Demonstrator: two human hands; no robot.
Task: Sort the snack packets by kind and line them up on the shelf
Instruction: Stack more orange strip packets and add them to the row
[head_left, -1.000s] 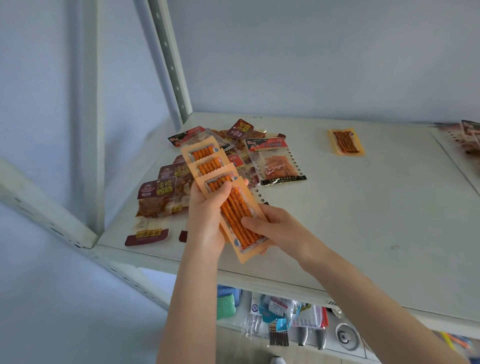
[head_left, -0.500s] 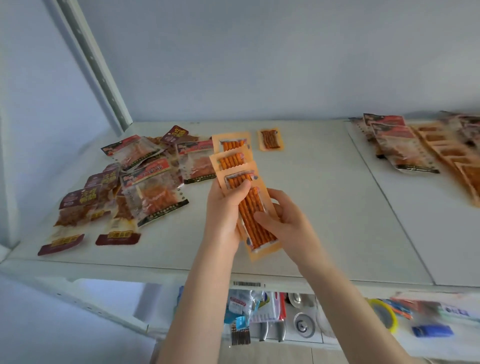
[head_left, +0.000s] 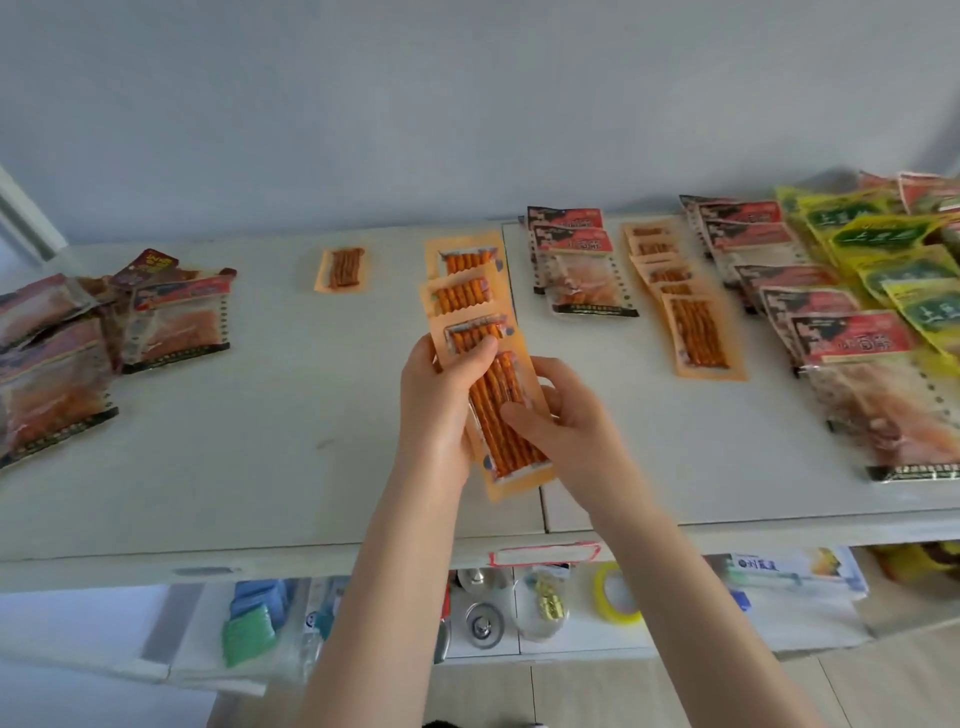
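Above the shelf (head_left: 260, 467), left hand (head_left: 441, 410) and right hand (head_left: 566, 431) both grip fanned orange packets (head_left: 470, 291) showing reddish sticks.

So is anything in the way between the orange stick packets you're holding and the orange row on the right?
Partly. The red-topped packets lie flat between the held orange stick packets and the orange row, but only toward the back. Nearer the front, just bare shelf separates them.
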